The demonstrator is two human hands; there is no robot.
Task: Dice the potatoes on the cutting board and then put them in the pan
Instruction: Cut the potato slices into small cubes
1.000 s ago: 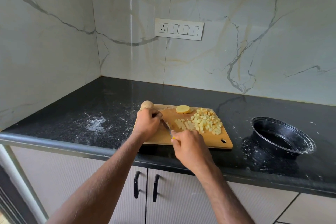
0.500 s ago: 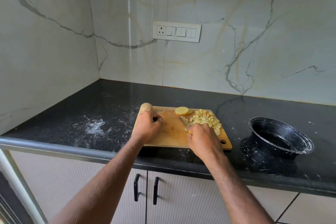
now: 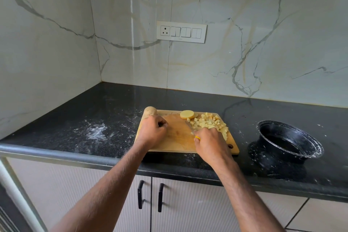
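Two bare hands work over a wooden cutting board (image 3: 175, 137) set on a black speckled counter (image 3: 94, 111), a little below the middle of the frame.

Left hand (image 3: 152, 132): fingers curled into a loose fist at the left part of the board, just below a whole unpeeled potato (image 3: 150, 111) that sits at the board's upper left corner; whether the fingers touch the potato cannot be told.

Right hand (image 3: 211, 145): fingers wrapped around the yellow handle of a knife (image 3: 191, 128), of which only a sliver shows at the thumb. The blade points up and to the left, its edge lying against the left side of the diced pile.

Diced potatoes (image 3: 209, 123): pale yellow cubes heaped on the upper right part of the board, partly hidden by the right hand.

Potato slices (image 3: 187, 114): round, pale, lying flat at the board's upper edge, just left of the diced pile.

Pan (image 3: 288, 141): black, round, with white smears on its rim, standing on the counter to the right of the board and apart from it; no potato shows inside.

Counter surface: white powdery smears left of the board and around the pan.

Wall: marble-patterned panels with a white socket and switch plate (image 3: 181, 32) above the board.

Cabinet doors (image 3: 169, 203): pale, ribbed, with two black vertical handles, below the counter edge.
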